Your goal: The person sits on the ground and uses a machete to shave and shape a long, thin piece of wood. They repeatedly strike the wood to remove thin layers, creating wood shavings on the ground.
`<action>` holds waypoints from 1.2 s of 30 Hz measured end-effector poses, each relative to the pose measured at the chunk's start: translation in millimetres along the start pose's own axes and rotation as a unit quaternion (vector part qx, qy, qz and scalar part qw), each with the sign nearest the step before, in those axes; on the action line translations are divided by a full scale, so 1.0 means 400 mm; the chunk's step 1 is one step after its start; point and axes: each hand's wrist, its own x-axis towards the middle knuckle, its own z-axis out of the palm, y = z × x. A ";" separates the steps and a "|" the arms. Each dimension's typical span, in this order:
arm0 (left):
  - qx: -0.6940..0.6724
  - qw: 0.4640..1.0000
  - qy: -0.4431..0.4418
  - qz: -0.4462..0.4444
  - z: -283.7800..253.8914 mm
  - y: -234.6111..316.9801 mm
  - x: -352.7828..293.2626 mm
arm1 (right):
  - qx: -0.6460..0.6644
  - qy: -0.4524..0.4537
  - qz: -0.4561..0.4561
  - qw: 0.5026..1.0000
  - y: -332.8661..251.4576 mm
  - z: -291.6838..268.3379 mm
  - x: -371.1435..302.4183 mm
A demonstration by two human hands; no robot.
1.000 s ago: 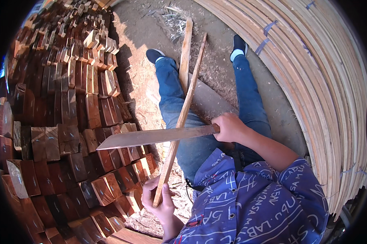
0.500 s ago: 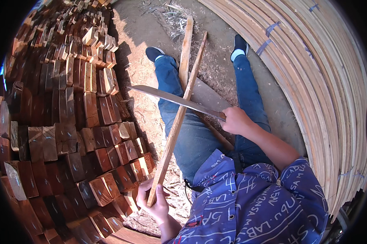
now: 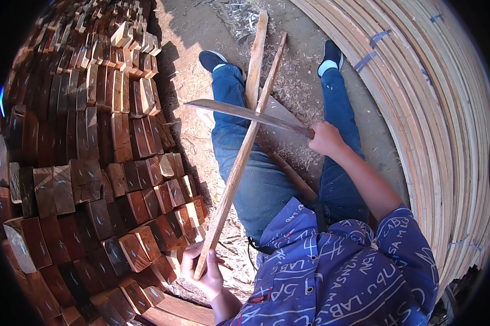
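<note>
My left hand (image 3: 214, 277) is closed around the near end of a long, narrow wooden stick (image 3: 232, 187). The stick slants up and away across my thigh, its darker far end past my knee. In my right hand (image 3: 326, 139) is the handle of a machete (image 3: 231, 108). Its long blade points left and lies across the stick, touching or just above it; I cannot tell which. Behind the stick, another rough wooden piece (image 3: 256, 60) leans near my left shin, its lower part hidden.
Stacked sawn wood blocks (image 3: 93, 217) fill the left side. Long, pale wooden strips (image 3: 413, 108), tied with blue bands (image 3: 379, 38), curve along the right. A grey flat panel (image 3: 280, 117) and a brown pole (image 3: 293, 176) lie between my legs. Shavings (image 3: 245, 22) litter the ground.
My right hand and the machete have moved away from me and slightly right, so the blade crosses the stick farther along. My left hand keeps its hold; the view has shifted slightly.
</note>
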 end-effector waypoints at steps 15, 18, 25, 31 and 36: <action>-0.046 0.998 0.014 -0.028 -0.008 0.009 0.016 | -0.007 -0.065 -0.161 0.985 -0.149 -0.018 -0.129; -0.036 0.998 0.006 -0.043 -0.011 0.017 0.014 | -0.041 -0.005 -0.031 0.999 -0.045 -0.012 0.002; -0.011 1.000 0.005 -0.005 -0.009 0.024 0.024 | 0.005 0.080 0.205 0.975 0.157 -0.077 0.092; -0.018 0.999 0.028 -0.002 0.000 0.058 0.051 | 0.087 0.028 0.161 0.983 0.195 -0.015 -0.070; -0.032 0.998 0.043 -0.030 0.015 0.079 0.050 | 0.168 -0.007 0.086 0.982 0.083 0.063 -0.168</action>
